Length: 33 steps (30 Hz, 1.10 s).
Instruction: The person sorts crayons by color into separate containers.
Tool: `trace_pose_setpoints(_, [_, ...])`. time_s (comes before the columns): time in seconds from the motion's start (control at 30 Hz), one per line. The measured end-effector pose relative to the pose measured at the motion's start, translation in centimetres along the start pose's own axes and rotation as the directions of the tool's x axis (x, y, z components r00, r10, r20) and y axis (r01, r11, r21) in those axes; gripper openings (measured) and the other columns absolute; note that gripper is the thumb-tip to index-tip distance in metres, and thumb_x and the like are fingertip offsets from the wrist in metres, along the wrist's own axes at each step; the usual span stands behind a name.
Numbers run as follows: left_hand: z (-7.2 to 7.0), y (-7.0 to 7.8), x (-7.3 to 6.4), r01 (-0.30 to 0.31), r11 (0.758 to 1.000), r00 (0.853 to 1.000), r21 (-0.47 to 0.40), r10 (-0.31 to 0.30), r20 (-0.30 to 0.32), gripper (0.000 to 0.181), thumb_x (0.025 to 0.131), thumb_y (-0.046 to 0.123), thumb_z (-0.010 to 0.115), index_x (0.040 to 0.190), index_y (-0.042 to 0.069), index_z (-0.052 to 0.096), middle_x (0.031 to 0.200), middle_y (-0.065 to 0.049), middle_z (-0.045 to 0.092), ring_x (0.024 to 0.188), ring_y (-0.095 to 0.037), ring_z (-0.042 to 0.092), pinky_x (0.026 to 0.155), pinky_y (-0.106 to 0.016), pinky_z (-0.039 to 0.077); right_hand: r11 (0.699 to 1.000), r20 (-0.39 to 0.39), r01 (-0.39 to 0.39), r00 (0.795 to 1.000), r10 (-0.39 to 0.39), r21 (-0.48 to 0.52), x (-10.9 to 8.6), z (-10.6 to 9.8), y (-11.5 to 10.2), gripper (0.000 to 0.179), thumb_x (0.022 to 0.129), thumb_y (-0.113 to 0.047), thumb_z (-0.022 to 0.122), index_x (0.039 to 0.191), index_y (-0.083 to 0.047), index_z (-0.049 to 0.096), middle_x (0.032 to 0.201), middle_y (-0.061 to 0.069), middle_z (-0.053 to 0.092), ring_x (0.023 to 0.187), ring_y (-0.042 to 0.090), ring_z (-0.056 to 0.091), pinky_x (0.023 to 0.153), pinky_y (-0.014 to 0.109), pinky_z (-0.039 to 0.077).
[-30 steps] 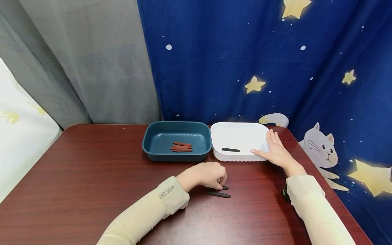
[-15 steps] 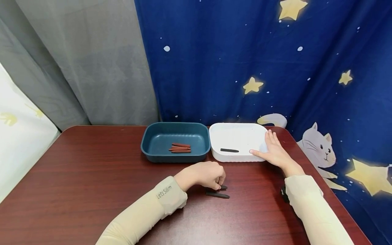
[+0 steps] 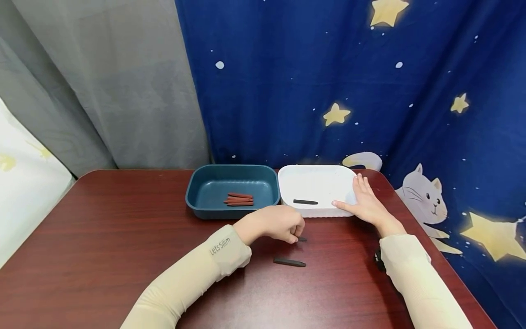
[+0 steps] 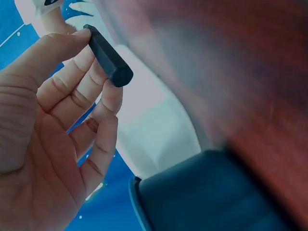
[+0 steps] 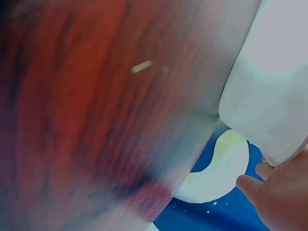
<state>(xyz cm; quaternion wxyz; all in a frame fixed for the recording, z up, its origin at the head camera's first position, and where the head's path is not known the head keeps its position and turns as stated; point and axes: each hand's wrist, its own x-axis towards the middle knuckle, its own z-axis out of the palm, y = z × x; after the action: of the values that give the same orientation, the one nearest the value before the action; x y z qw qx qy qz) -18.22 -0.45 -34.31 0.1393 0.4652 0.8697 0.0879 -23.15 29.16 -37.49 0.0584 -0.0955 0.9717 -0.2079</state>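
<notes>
In the left wrist view, my left hand (image 4: 62,96) pinches a black six-sided crayon (image 4: 110,57) between thumb and fingers. Seen from the head, that left hand (image 3: 279,222) is over the table, just in front of the two containers. Another black crayon (image 3: 289,262) lies on the wood nearer to me. My right hand (image 3: 367,203) rests on the right end of a white tray (image 3: 320,180), fingers straight along its side and thumb at the front rim. One black crayon (image 3: 306,201) lies inside this tray.
Left of the white tray, right beside it, stands a dark teal bin (image 3: 232,213) with several reddish-brown crayons (image 3: 239,199) in it. Both containers are near the back edge of the brown table (image 3: 123,219). A blue star-patterned curtain (image 3: 267,91) hangs behind.
My left hand has moved slightly toward the containers with the black crayon, away from the one on the table. The right hand keeps its place on the tray.
</notes>
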Motion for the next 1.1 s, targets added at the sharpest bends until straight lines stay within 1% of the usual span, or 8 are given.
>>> trace_pose_setpoints(0.1, [-0.5,-0.3,0.1,0.027,0.999,0.999,0.045,-0.025,-0.028,0.004,0.085,0.018,0.073,0.083,0.019,0.070,0.066,0.014,0.060,0.067,-0.002,0.054,0.061,-0.019,0.044,1.000,0.000,-0.001,1.000,0.001,-0.003,0.1,0.1,0.0,0.123,0.085,-0.068,0.061,0.154,0.009,-0.006,0.164,0.023,-0.016,0.152,0.041,-0.016,0.121,0.064,0.003])
trace_pose_setpoints(0.23, [-1.1,-0.7,0.3,0.033,0.995,0.998,0.098,-0.027,-0.063,0.004,0.083,0.017,0.072,0.082,0.021,0.071,0.061,0.014,0.057,0.067,-0.003,0.054,0.062,-0.022,0.045,1.000,0.005,-0.002,1.000,0.002,-0.002,0.2,0.3,0.0,0.123,0.085,-0.068,0.062,0.154,0.008,-0.007,0.164,0.022,-0.017,0.152,0.040,-0.016,0.121,0.064,0.003])
trace_pose_setpoints(0.33, [-1.7,-0.8,0.7,0.019,0.994,0.997,0.108,-0.011,-0.070,0.004,0.084,0.017,0.071,0.081,0.021,0.072,0.061,0.014,0.059,0.067,-0.004,0.055,0.063,-0.022,0.045,1.000,0.010,-0.006,1.000,0.006,-0.005,0.2,0.3,0.1,0.124,0.085,-0.069,0.061,0.154,0.008,-0.007,0.164,0.022,-0.017,0.152,0.041,-0.016,0.120,0.064,0.002])
trace_pose_setpoints(0.53, [-3.2,-1.0,1.8,-0.021,0.987,0.992,0.158,0.040,-0.116,0.004,0.085,0.020,0.069,0.086,0.019,0.073,0.072,0.010,0.065,0.073,-0.008,0.059,0.068,-0.026,0.049,1.000,0.011,-0.010,1.000,0.010,-0.019,0.4,0.0,0.2,0.124,0.085,-0.069,0.061,0.154,0.009,-0.008,0.163,0.024,-0.017,0.152,0.044,-0.013,0.120,0.064,0.003])
trace_pose_setpoints(0.63, [-3.9,-1.2,2.3,-0.023,0.987,0.991,0.161,0.045,-0.130,0.005,0.086,0.018,0.068,0.088,0.018,0.073,0.075,0.008,0.067,0.074,-0.009,0.059,0.069,-0.027,0.050,1.000,0.013,-0.009,1.000,0.009,-0.018,0.5,0.0,0.1,0.124,0.085,-0.069,0.061,0.154,0.008,-0.009,0.163,0.024,-0.017,0.152,0.043,-0.015,0.121,0.063,0.003])
trace_pose_setpoints(0.8, [-4.7,-1.6,3.3,-0.021,0.988,0.988,0.152,0.043,-0.146,0.006,0.086,0.015,0.068,0.088,0.017,0.073,0.075,0.006,0.067,0.070,-0.009,0.056,0.065,-0.025,0.047,1.000,0.005,-0.001,1.000,0.002,-0.014,0.5,-0.1,-0.1,0.123,0.086,-0.067,0.061,0.154,0.009,-0.007,0.163,0.026,-0.014,0.152,0.043,-0.015,0.121,0.063,0.003])
trace_pose_setpoints(0.93, [-4.9,-2.2,4.3,-0.007,0.991,0.986,0.133,0.029,-0.163,0.006,0.086,0.016,0.069,0.090,0.017,0.074,0.077,0.005,0.067,0.070,-0.009,0.055,0.064,-0.024,0.045,1.000,0.008,-0.006,1.000,0.006,-0.016,0.4,-0.1,-0.1,0.123,0.086,-0.067,0.061,0.154,0.009,-0.007,0.163,0.026,-0.015,0.152,0.043,-0.015,0.121,0.063,0.004])
trace_pose_setpoints(1.1, [-4.6,-3.1,5.5,0.021,0.993,0.982,0.116,0.001,-0.188,0.007,0.088,0.018,0.069,0.093,0.016,0.075,0.085,0.003,0.070,0.075,-0.011,0.059,0.068,-0.025,0.048,1.000,0.017,-0.012,1.000,0.012,-0.019,0.4,-0.1,-0.1,0.123,0.086,-0.068,0.061,0.154,0.008,-0.008,0.163,0.023,-0.017,0.152,0.042,-0.015,0.121,0.063,0.003])
